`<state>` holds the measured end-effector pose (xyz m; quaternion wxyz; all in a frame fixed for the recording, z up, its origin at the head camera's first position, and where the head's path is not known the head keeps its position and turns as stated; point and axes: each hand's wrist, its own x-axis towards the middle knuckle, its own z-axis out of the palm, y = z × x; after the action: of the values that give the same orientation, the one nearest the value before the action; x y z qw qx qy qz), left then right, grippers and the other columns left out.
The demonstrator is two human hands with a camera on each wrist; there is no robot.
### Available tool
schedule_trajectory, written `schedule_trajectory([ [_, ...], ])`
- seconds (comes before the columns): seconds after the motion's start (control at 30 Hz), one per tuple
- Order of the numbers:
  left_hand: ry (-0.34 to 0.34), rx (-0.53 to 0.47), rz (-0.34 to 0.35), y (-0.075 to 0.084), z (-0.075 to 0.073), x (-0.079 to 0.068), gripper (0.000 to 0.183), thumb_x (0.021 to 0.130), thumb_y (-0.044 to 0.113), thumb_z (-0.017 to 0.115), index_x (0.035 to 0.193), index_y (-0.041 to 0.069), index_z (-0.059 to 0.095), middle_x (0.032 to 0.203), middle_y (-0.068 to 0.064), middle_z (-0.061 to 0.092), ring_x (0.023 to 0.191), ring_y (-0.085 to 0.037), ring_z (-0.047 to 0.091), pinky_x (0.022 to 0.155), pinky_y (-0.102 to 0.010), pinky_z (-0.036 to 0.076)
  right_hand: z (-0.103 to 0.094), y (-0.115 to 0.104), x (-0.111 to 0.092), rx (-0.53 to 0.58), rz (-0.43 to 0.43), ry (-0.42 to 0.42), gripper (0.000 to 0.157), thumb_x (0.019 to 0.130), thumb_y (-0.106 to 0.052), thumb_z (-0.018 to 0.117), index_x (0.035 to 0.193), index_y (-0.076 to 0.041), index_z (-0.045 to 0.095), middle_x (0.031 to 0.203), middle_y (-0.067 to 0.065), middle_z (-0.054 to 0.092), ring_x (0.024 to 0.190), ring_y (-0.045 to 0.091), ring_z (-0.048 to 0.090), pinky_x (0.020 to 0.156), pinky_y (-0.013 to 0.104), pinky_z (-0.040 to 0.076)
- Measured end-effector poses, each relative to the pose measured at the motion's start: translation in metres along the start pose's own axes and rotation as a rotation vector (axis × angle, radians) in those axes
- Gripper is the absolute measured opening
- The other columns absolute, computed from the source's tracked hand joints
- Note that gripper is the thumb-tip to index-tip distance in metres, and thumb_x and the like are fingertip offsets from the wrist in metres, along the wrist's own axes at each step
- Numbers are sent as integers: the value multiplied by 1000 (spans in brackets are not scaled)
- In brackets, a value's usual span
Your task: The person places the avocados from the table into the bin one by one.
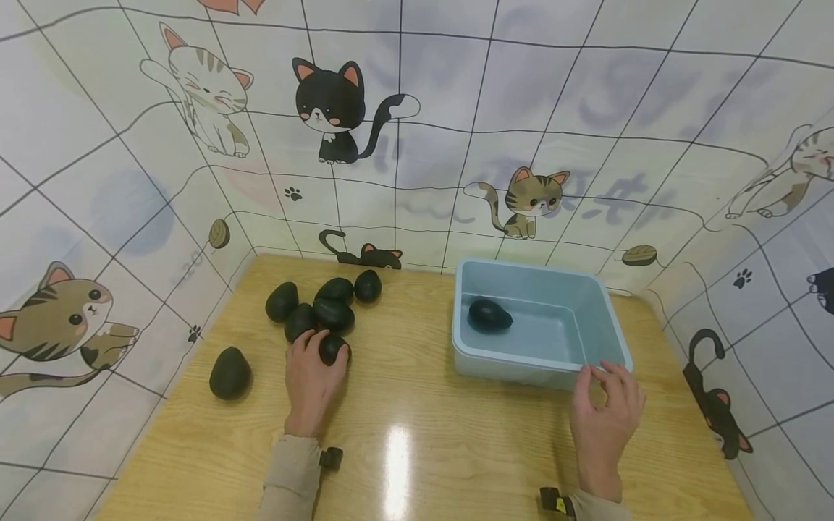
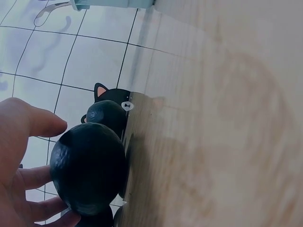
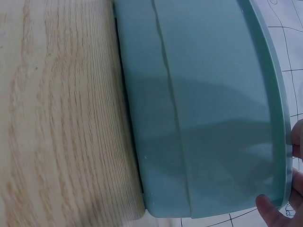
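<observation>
My left hand (image 1: 309, 380) curls its fingers round a dark avocado (image 1: 334, 349) on the wooden table. In the left wrist view, fingertips touch this avocado (image 2: 89, 168) from the side and below, with the thumb near its top. Several more avocados (image 1: 334, 315) lie clustered just beyond that hand. A lone avocado (image 1: 230, 373) lies to its left. On the right stands a pale blue plastic bin (image 1: 515, 370) holding one avocado (image 1: 489, 315) at its left side. My right hand (image 1: 607, 416) grips the bin's near rim close to the right corner, thumb outside the wall.
The wooden table (image 1: 417, 405) backs onto a wall sheet (image 1: 430, 159) printed with cartoon cats and grid lines, which also rises at both sides. The bin sits near the table's back edge. A small black device (image 1: 331, 458) is strapped to the left wrist.
</observation>
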<state>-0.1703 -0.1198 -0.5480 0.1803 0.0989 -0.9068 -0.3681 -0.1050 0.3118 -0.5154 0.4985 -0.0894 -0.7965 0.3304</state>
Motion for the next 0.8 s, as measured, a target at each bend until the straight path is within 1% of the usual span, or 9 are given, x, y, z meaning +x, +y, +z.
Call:
schedule_trajectory([
  [0.03,-1,-2,-2,0,0,0,49,94,33,76,132,2,71,146,-24,58,136,-47,50,110,-63,45,0,0,0,-1,1,0,11,93,3,74,92,14,73,110,29,72,105,6,51,93,13,33],
  [0.13,-12,-4,-11,-1,0,0,50,95,33,75,134,3,70,147,-23,57,136,-47,49,110,-63,45,0,1,-1,-2,3,-1,10,93,3,74,92,14,73,110,28,72,105,7,51,92,12,34],
  [0.37,-72,1,-42,-2,-1,1,55,96,37,73,140,5,66,151,-22,53,139,-47,47,108,-65,45,1,1,-1,-10,11,-10,11,94,2,74,93,13,73,112,27,72,109,0,45,92,12,34],
  [0.6,-105,14,-54,-2,-2,1,58,96,40,74,142,6,65,152,-22,52,139,-47,47,106,-65,46,2,0,-2,-18,22,-10,10,94,2,74,93,12,73,112,27,72,109,-1,44,91,12,34],
  [0.8,-114,15,-57,-5,-3,1,59,94,40,75,142,7,64,150,-22,51,139,-46,47,106,-65,47,2,-1,-2,-8,31,-6,11,94,2,74,93,13,73,112,27,72,111,-1,44,90,11,35],
])
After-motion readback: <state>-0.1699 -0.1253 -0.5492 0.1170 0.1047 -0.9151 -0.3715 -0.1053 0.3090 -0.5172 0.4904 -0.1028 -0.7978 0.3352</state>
